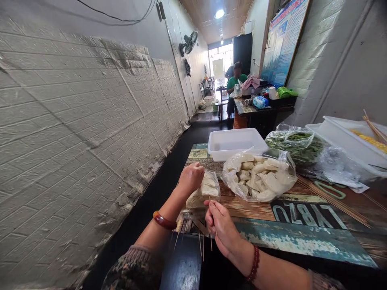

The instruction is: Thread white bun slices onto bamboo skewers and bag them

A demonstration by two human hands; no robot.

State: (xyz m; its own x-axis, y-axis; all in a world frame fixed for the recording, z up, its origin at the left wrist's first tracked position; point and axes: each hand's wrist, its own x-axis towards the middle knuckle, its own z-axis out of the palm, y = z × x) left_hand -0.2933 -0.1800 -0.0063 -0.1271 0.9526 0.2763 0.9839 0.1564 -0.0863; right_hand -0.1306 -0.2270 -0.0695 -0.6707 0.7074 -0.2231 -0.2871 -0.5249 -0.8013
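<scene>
Left hand (191,177) is curled closed beside the stacked pale food slabs (209,186); whether anything is pinched inside cannot be told. The slabs lie on the surface (305,235), to the right of the left hand and just ahead of the right hand (223,223). Nearer of the two is the left, which overlaps the slabs in view; contact is not confirmed. Their partly hidden outline appears to run from near left to far right. Below them, several protruding sticks (203,247) extend past the near edge, pointing toward the person; their far ends are hidden. Right hand grips a thin wooden skewer (210,199) between thumb and fingers. Its visible tip points away from the person, slightly left, toward the slabs' near side; its long axis runs near to far. Further right, a clear plastic bag (284,159) holds more pale pieces (256,173).
</scene>
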